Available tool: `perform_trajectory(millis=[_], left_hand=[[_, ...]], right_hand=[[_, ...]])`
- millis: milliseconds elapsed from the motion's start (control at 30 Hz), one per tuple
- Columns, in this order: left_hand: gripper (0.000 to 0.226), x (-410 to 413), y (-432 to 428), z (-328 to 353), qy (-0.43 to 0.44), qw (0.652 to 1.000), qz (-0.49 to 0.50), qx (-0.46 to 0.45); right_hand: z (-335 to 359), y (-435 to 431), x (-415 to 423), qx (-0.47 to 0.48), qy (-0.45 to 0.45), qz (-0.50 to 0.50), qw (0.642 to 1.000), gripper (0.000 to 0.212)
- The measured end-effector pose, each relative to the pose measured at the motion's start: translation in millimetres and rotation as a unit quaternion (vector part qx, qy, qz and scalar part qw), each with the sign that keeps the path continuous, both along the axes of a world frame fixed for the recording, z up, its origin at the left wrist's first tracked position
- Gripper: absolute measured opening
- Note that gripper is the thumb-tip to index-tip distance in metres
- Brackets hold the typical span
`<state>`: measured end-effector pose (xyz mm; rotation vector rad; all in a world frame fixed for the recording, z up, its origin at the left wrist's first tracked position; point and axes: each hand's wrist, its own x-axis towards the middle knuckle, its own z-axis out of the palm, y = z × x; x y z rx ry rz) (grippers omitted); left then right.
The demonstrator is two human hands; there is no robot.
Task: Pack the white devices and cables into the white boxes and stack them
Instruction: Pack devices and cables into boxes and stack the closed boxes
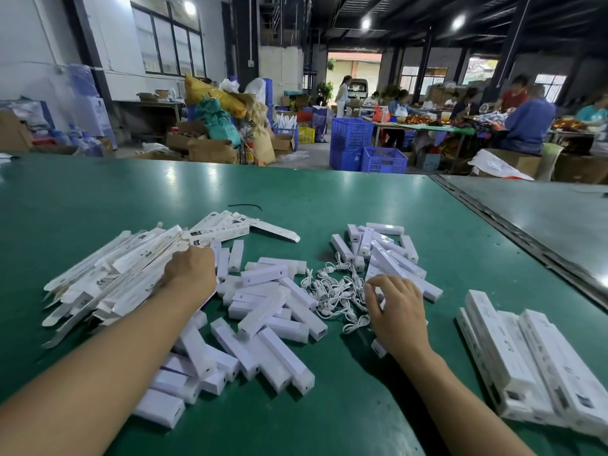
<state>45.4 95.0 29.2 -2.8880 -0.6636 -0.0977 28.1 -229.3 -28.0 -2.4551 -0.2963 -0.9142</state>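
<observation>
Our left hand rests on the heap of flat white boxes at the left of the tabletop. Its fingers are hidden behind the knuckles, so we cannot tell whether it grips one. Our right hand, fingers loosely curled and holding nothing, touches the tangle of white cables (mid-tabletop). White devices lie heaped between the hands. Closed white boxes lie at right, partly cut off by the frame edge.
</observation>
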Motion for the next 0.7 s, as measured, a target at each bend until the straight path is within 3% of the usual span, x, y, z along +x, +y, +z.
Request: perform_trajectory(millis=[200, 333, 433, 533, 633, 700], left_hand=[[0.027, -8.3, -8.1, 12.9, -0.031, 0.987, -0.077, 0.134], [0.023, -9.8, -33.5, 45.6, -0.122, 0.980, -0.112, 0.107], [0.014, -16.5, -69.9, 70.9, -0.227, 0.962, -0.152, -0.021], [0.018, -28.2, -102.1, 76.5, -0.338, 0.893, -0.190, -0.228], [0.018, -40.7, -123.1, 67.8, -0.383, 0.812, -0.229, -0.377], [0.015, -46.6, -131.2, 59.1, -0.392, 0.766, -0.228, -0.456]], right_hand=[[8.4, 24.7, -16.6, 0.002, -0.103, 0.072, 0.992, 0.009], [15.5, 43.5, -30.8, 0.066, -0.061, 0.173, 0.981, 0.009], [21.2, 55.5, -37.7, 0.146, 0.007, 0.197, 0.970, 0.008], [25.1, 65.0, -39.8, 0.232, 0.099, 0.215, 0.943, 0.010], [25.7, 64.9, -42.5, 0.353, 0.205, 0.279, 0.869, 0.019], [26.4, 61.4, -45.2, 0.421, 0.287, 0.335, 0.792, 0.036]])
